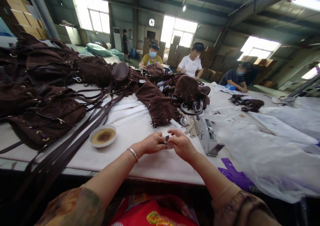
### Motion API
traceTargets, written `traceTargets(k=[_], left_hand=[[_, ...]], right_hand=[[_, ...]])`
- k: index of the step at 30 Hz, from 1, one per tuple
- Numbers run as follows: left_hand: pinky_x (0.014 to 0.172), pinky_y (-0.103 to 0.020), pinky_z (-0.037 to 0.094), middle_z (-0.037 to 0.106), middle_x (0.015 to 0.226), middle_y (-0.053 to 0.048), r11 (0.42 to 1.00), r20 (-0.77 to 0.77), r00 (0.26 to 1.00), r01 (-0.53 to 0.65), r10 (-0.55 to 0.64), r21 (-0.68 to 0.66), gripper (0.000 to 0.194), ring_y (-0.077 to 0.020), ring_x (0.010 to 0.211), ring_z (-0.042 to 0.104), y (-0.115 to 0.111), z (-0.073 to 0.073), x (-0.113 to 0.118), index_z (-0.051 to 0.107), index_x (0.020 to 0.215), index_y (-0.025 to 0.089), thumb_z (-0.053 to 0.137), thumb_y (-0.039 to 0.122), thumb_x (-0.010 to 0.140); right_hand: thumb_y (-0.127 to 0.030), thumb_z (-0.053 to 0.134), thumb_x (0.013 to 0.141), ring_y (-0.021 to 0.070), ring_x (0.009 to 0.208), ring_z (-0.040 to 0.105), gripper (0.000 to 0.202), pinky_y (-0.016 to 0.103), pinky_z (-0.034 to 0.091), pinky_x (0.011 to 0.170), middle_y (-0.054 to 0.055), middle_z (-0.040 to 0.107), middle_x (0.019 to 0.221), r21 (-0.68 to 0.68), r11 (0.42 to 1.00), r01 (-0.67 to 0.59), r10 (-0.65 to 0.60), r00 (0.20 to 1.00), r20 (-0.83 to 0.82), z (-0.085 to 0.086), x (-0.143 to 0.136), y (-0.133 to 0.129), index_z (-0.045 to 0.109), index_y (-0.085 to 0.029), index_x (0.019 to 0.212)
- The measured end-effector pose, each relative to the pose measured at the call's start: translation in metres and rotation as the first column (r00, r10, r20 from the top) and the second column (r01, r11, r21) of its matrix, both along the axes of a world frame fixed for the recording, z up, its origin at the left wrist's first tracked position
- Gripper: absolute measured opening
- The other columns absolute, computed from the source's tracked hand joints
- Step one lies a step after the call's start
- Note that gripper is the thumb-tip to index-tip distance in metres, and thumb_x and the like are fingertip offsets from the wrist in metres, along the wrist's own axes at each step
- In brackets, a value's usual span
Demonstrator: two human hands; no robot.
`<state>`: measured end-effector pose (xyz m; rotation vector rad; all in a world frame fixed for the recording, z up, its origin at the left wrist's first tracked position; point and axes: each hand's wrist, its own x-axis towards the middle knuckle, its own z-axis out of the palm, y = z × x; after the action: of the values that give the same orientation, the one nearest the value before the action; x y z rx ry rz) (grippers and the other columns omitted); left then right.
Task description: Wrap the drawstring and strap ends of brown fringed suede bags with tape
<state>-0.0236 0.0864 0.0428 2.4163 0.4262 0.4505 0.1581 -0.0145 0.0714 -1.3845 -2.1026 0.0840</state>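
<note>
Over the near part of the table, my left hand (pixel 152 143) and my right hand (pixel 182 146) meet at the fingertips. Between them is a small brown piece (pixel 167 138), perhaps leather, pinched from both sides; its exact kind is too small to make out. My left fingers are curled closed, and a silver bangle sits on that wrist. On the right, thumb and fingers pinch while one finger is raised. Just beyond the hands lies a brown fringed suede bag (pixel 161 107). A white bowl (pixel 103 136) with yellowish-brown contents stands left of my left hand.
Brown bags (pixel 50 109) with long straps (pixel 82 132) pile up on the left. A grey-white tape dispenser (pixel 208 137) and beige strips (pixel 192 126) lie right of my hands. Clear plastic bags (pixel 265 149) and a purple bag (pixel 236 176) cover the right side. Several people work across the table.
</note>
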Motion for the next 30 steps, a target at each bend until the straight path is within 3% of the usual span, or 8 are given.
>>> traceTargets(k=[3, 6, 10, 14, 17, 20, 23, 30], left_hand=[[0.072, -0.025, 0.043, 0.049, 0.081, -0.002, 0.996, -0.085, 0.996, 0.021, -0.014, 0.090, 0.018, -0.0138, 0.075, 0.050, -0.002, 0.002, -0.005, 0.072, 0.077, 0.019, 0.061, 0.029, 0.086], [0.078, -0.026, 0.044, 0.051, 0.089, -0.003, 0.992, -0.086, 0.996, 0.023, -0.012, 0.122, 0.012, -0.0160, 0.081, 0.051, -0.008, 0.000, -0.011, 0.072, 0.089, 0.020, 0.063, 0.024, 0.082], [0.087, -0.029, 0.044, 0.050, 0.094, -0.005, 0.999, 0.011, 0.999, -0.041, 0.041, 0.001, 0.022, -0.0187, 0.091, 0.051, -0.020, -0.007, -0.009, 0.073, 0.096, 0.020, 0.066, 0.035, 0.083], [0.080, -0.027, 0.043, 0.046, 0.086, -0.003, 0.969, -0.002, 0.982, -0.187, 0.189, -0.160, 0.016, -0.0167, 0.085, 0.050, -0.028, -0.019, 0.000, 0.077, 0.085, 0.021, 0.064, 0.031, 0.084], [0.074, -0.026, 0.042, 0.045, 0.085, -0.002, 0.949, -0.024, 0.968, -0.249, 0.249, -0.195, 0.015, -0.0151, 0.080, 0.049, -0.035, -0.027, 0.005, 0.076, 0.075, 0.019, 0.065, 0.027, 0.081], [0.071, -0.025, 0.041, 0.046, 0.085, -0.002, 0.938, -0.041, 0.954, -0.298, 0.296, -0.177, 0.014, -0.0145, 0.079, 0.048, -0.039, -0.032, 0.007, 0.075, 0.073, 0.020, 0.065, 0.027, 0.079], [0.073, -0.024, 0.042, 0.048, 0.084, -0.001, 0.938, -0.047, 0.952, -0.305, 0.301, -0.163, 0.012, -0.0148, 0.080, 0.049, -0.041, -0.035, 0.007, 0.077, 0.076, 0.022, 0.066, 0.028, 0.078], [0.072, -0.025, 0.041, 0.053, 0.081, -0.002, 0.943, -0.041, 0.952, -0.305, 0.302, -0.132, 0.014, -0.0157, 0.081, 0.051, -0.037, -0.040, 0.010, 0.078, 0.079, 0.022, 0.067, 0.032, 0.079]], right_hand=[[-0.008, 0.054, 0.086, 0.0150, 0.081, 0.062, 0.023, 0.028, 0.049, 0.078, 0.004, 0.066, 0.089, -0.100, 0.995, 0.018, -0.036, 0.983, -0.180, -0.017, -0.004, 0.004, 0.065, -0.020, 0.068], [-0.013, 0.056, 0.087, 0.0154, 0.072, 0.060, 0.016, 0.027, 0.047, 0.070, 0.002, 0.065, 0.076, -0.126, 0.986, 0.109, -0.137, 0.960, -0.243, -0.034, -0.009, 0.000, 0.067, -0.020, 0.077], [-0.017, 0.055, 0.089, 0.0164, 0.074, 0.061, 0.014, 0.027, 0.046, 0.070, 0.003, 0.067, 0.078, -0.121, 0.980, 0.158, -0.186, 0.941, -0.284, -0.044, -0.013, -0.008, 0.067, -0.020, 0.082], [-0.019, 0.053, 0.091, 0.0161, 0.074, 0.062, 0.016, 0.027, 0.046, 0.071, 0.002, 0.068, 0.078, -0.155, 0.975, 0.160, -0.200, 0.934, -0.295, -0.048, -0.015, -0.012, 0.067, -0.021, 0.082], [-0.019, 0.054, 0.089, 0.0161, 0.074, 0.063, 0.012, 0.027, 0.047, 0.071, 0.001, 0.070, 0.081, -0.218, 0.959, 0.180, -0.241, 0.924, -0.298, -0.051, -0.013, -0.014, 0.066, -0.021, 0.090], [-0.016, 0.056, 0.087, 0.0168, 0.079, 0.065, 0.016, 0.027, 0.048, 0.074, 0.002, 0.072, 0.088, -0.267, 0.946, 0.185, -0.253, 0.935, -0.248, -0.053, -0.009, -0.015, 0.066, -0.021, 0.099], [-0.015, 0.055, 0.087, 0.0171, 0.083, 0.064, 0.016, 0.028, 0.046, 0.078, 0.003, 0.071, 0.088, -0.241, 0.953, 0.182, -0.218, 0.967, -0.133, -0.049, -0.006, -0.015, 0.068, -0.021, 0.093], [-0.015, 0.058, 0.087, 0.0188, 0.076, 0.055, 0.015, 0.029, 0.040, 0.070, 0.005, 0.061, 0.077, 0.020, 0.972, 0.235, -0.232, 0.941, 0.244, -0.041, -0.013, -0.016, 0.063, -0.019, 0.074]])
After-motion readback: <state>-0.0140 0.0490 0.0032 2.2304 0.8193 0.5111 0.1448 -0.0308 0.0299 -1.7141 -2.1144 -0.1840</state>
